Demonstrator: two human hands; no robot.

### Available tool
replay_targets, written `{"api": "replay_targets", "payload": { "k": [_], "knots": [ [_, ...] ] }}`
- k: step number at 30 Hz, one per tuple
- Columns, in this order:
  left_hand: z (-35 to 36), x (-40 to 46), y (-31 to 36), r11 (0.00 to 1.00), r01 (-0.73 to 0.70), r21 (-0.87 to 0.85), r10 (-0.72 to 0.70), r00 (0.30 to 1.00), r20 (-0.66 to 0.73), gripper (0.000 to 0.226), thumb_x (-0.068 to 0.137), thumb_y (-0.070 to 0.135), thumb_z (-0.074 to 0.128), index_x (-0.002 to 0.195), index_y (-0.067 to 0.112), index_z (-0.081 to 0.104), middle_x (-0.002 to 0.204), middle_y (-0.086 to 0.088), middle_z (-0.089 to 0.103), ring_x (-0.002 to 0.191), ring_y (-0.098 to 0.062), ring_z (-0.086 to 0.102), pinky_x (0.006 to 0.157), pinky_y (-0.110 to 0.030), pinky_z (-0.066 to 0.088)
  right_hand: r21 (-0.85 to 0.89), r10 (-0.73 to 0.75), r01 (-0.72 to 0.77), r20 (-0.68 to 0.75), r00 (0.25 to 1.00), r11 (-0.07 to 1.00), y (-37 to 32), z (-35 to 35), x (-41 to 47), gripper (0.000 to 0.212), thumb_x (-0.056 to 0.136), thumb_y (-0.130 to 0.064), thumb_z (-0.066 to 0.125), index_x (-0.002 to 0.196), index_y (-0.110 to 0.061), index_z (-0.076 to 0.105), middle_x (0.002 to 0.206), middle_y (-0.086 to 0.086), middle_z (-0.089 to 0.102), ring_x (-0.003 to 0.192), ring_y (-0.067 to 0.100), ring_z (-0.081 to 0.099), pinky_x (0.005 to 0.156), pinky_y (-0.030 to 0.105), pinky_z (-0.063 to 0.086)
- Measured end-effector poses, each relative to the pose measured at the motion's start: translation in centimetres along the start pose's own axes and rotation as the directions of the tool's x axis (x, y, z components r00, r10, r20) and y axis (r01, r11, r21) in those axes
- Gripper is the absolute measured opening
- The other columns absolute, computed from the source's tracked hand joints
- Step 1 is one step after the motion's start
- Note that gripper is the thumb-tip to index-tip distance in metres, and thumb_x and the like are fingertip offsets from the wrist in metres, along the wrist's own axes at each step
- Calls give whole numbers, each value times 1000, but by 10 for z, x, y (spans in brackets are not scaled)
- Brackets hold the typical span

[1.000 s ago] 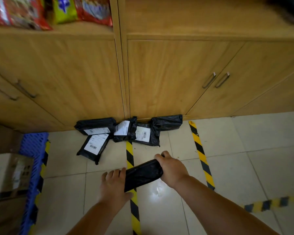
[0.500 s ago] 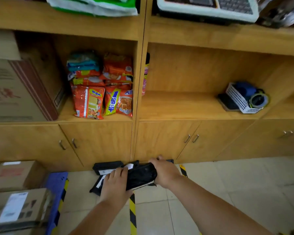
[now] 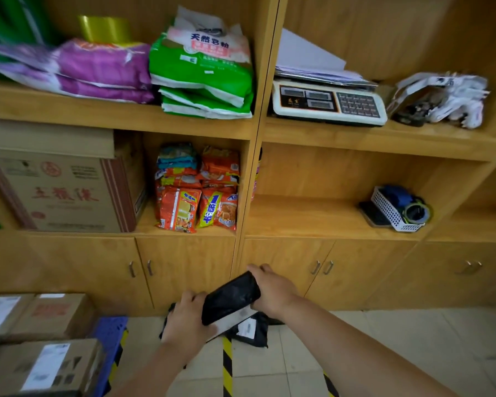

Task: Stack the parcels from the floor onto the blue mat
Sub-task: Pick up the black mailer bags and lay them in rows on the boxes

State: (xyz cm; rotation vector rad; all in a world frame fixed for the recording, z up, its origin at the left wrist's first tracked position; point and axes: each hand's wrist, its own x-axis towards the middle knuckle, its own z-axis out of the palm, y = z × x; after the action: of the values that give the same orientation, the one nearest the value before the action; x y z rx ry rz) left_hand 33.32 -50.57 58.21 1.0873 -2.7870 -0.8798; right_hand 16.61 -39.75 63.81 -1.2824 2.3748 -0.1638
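Both hands on one black parcel (image 3: 231, 296) — left hand (image 3: 185, 322) gripping the lower end, right hand (image 3: 272, 289) curled round the upper end, parcel lifted clear of the floor and tilted, in front of the cabinet doors. Best carried level and swung leftward to the blue mat (image 3: 111, 336), kept pinned at both ends since soft bagging sags in the middle — then laid flat, label side up if possible, square against the cardboard boxes (image 3: 40, 365) so later ones stack evenly. Worth watching: slippery film, and a lopsided landing on the mat's narrow bare edge. Counted: one parcel in hand; at least two more black parcels on the floor (image 3: 249, 329) below the hands, partly hidden, so exact number cannot be told; three cardboard boxes at lower left, apparently over the mat; one mat, mostly covered.
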Motion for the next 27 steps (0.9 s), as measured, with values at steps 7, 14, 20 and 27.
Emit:
{"api": "replay_targets", "payload": {
  "k": [7,14,20,27],
  "knots": [
    [-19,-30,8,952,154,-264,-174,983,-52,55,78,37,71,125,20,48,109,3,34,102,-17,49,84,-27,46,225,94,-77,-65,993,971,1,-9,-29,95,89,-26,62,151,-25,-8,160,5,5,133,24,40,100,30,41],
    [-5,-56,33,674,250,-695,-341,940,8,48,68,44,76,105,17,62,109,-4,63,88,-19,65,77,-37,56,398,102,-107,33,994,911,18,4,-56,86,93,-33,56,152,-18,-5,160,6,8,142,23,25,114,32,26],
    [18,-97,69,227,252,-941,-414,900,141,30,87,16,67,115,10,57,103,-11,70,91,-31,68,79,-43,56,497,30,-78,104,994,864,26,17,-83,68,97,-43,44,151,-12,15,151,9,32,135,22,36,109,29,32],
    [39,-152,74,-3,284,-959,-533,811,242,24,88,20,66,106,5,62,95,-17,72,86,-34,70,77,-44,56,552,-104,-18,189,976,834,16,45,-104,44,96,-39,48,134,-16,46,135,3,54,115,15,53,94,27,45]
  ]
}}
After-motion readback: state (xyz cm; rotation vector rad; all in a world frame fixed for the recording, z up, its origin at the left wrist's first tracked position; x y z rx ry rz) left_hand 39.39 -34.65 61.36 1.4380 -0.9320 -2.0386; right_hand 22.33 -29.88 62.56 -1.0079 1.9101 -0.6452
